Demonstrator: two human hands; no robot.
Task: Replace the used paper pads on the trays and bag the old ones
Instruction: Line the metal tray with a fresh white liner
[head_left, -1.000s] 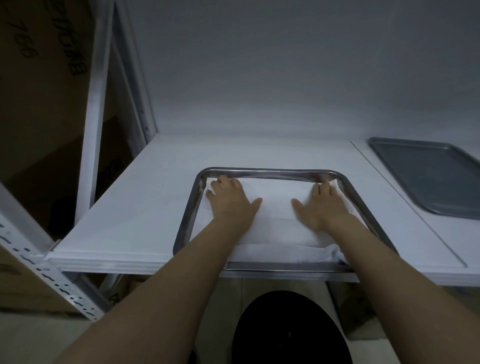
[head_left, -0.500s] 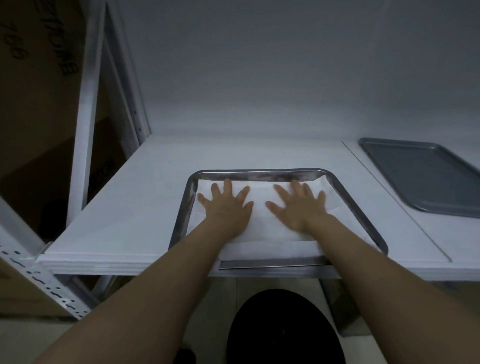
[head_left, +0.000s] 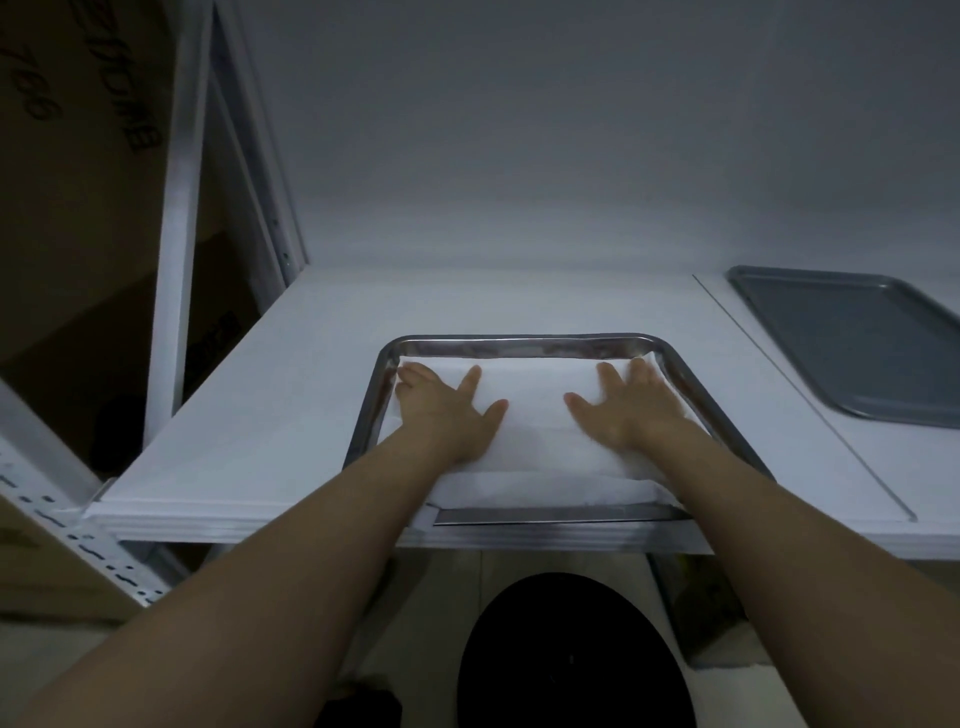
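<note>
A shiny steel tray (head_left: 524, 344) sits at the front edge of the white shelf, straight ahead. A white paper pad (head_left: 535, 410) lies inside it and covers most of the bottom. My left hand (head_left: 441, 402) rests flat on the pad's left side, fingers spread toward the far left corner. My right hand (head_left: 631, 402) rests flat on the pad's right side, fingers near the far right corner. Both palms press down and hold nothing. The pad's near edge is bunched slightly above the tray's front rim.
A second, bare grey tray (head_left: 852, 343) lies on the shelf at the right. A black round bin (head_left: 571, 654) stands on the floor below the shelf edge. White metal rack posts (head_left: 176, 218) and cardboard boxes (head_left: 67, 208) are on the left.
Both hands have slid apart from the middle of the pad toward the tray's far corners, staying flat on the paper.
</note>
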